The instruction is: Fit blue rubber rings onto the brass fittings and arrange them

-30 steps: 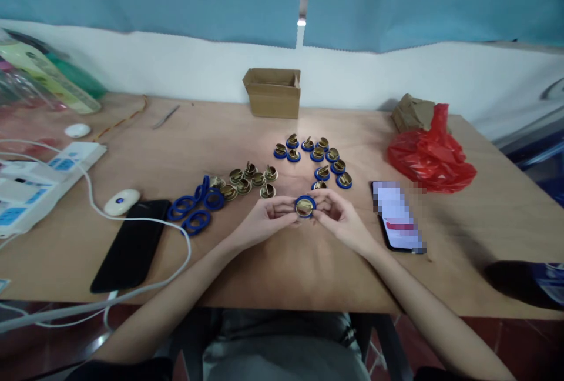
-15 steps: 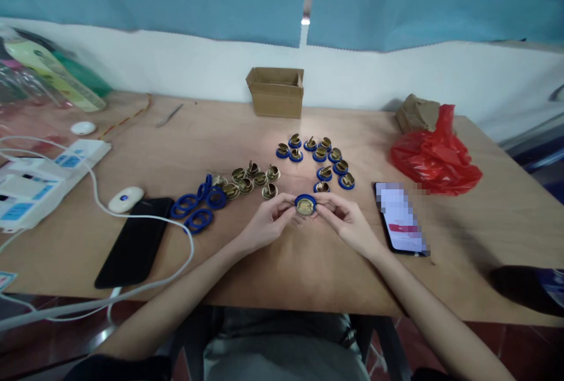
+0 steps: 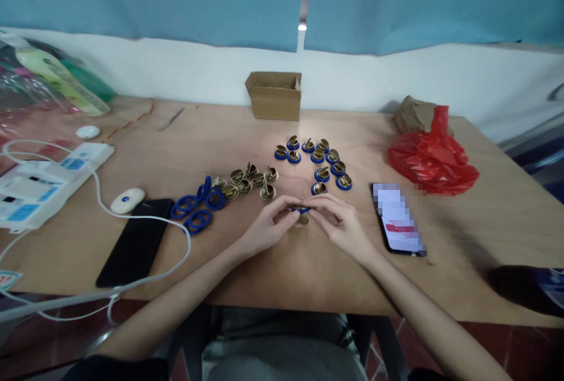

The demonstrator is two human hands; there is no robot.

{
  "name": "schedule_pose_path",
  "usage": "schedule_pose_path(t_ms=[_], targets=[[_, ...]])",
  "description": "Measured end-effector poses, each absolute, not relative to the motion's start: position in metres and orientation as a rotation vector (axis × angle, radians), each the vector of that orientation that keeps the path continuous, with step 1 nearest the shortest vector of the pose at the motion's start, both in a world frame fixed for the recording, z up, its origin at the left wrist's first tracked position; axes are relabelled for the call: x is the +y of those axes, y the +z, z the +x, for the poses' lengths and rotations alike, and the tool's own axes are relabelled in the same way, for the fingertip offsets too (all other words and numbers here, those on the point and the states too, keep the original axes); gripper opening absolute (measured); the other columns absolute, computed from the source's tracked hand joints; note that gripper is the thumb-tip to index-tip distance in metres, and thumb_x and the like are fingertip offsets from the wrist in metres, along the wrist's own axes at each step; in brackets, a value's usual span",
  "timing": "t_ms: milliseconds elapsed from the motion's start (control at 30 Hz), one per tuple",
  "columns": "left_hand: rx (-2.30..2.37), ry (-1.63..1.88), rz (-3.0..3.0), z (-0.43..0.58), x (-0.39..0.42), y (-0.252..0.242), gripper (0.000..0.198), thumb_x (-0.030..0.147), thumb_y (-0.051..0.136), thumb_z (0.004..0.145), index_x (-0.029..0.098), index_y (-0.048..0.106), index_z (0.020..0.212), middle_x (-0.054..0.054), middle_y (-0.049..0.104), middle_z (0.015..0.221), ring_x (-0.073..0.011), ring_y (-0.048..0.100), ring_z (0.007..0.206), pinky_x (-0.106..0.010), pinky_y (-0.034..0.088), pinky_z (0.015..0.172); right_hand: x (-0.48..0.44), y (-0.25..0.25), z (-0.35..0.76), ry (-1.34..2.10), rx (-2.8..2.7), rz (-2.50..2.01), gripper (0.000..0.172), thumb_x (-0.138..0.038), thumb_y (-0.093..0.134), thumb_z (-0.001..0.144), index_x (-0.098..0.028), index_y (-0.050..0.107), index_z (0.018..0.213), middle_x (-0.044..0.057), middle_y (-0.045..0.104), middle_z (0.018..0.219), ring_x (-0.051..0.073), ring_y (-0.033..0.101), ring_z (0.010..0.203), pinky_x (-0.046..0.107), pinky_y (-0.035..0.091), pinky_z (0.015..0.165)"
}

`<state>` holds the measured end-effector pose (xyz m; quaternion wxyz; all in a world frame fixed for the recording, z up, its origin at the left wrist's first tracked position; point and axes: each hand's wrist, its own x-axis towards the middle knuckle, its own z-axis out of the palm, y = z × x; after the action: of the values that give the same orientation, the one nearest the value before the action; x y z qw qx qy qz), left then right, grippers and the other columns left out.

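Observation:
My left hand (image 3: 271, 225) and my right hand (image 3: 343, 225) meet above the table, fingers pinched on opposite sides of a round brass-coloured metal piece with a blue ring (image 3: 302, 210). The piece is tilted nearly edge-on, a brass part showing below the ring, and fingertips partly cover it. Left of my hands lies a cluster of brass pieces with raised flaps (image 3: 245, 186), without blue rings. Several loose blue rings (image 3: 198, 221) lie beside them. Beyond my hands, more brass pieces seated in blue rings (image 3: 323, 174) spread in a loose arc.
An open cardboard box (image 3: 277, 104) stands by the wall. At right are a red plastic bag (image 3: 434, 157), a lit phone (image 3: 400, 219) and a dark bottle (image 3: 524, 287). A black phone (image 3: 134, 246), white cables and a power strip (image 3: 53, 184) occupy the left.
Between my fingers, the ringed brass piece has tipped from face-on to nearly edge-on. Both hands stay pinched on it. The view has shifted slightly.

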<state>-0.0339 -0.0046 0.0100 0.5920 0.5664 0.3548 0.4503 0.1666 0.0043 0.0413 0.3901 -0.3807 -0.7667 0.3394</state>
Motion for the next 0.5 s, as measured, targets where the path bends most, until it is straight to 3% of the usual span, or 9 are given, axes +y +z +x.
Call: schedule_pose_path(t_ms=[233, 500], targets=[[0.827, 1.094, 1.297, -0.0360, -0.0046, 0.0075, 0.037, 0.021, 0.070, 0.087, 0.020, 0.057, 0.122, -0.010, 0.065, 0.126, -0.0215, 0.065, 0.118, -0.034, 0.057, 0.097, 0.0054, 0.0378, 0.1642, 1.236, -1.560, -0.957, 0.020, -0.034, 0.069, 0.091, -0.023, 0.066, 0.107, 0.007, 0.073, 0.109, 0.021, 0.073, 0.100, 0.040, 0.058, 0.098], [0.856, 1.024, 1.370, -0.0371, -0.0072, 0.0099, 0.043, 0.021, 0.074, 0.083, 0.018, 0.059, 0.123, -0.012, 0.068, 0.125, -0.0226, 0.068, 0.113, -0.037, 0.054, 0.101, 0.0024, 0.0397, 0.1607, 1.332, -1.545, -0.952, 0.017, -0.034, 0.069, 0.090, -0.022, 0.065, 0.102, 0.007, 0.074, 0.104, 0.021, 0.073, 0.102, 0.039, 0.058, 0.098]])
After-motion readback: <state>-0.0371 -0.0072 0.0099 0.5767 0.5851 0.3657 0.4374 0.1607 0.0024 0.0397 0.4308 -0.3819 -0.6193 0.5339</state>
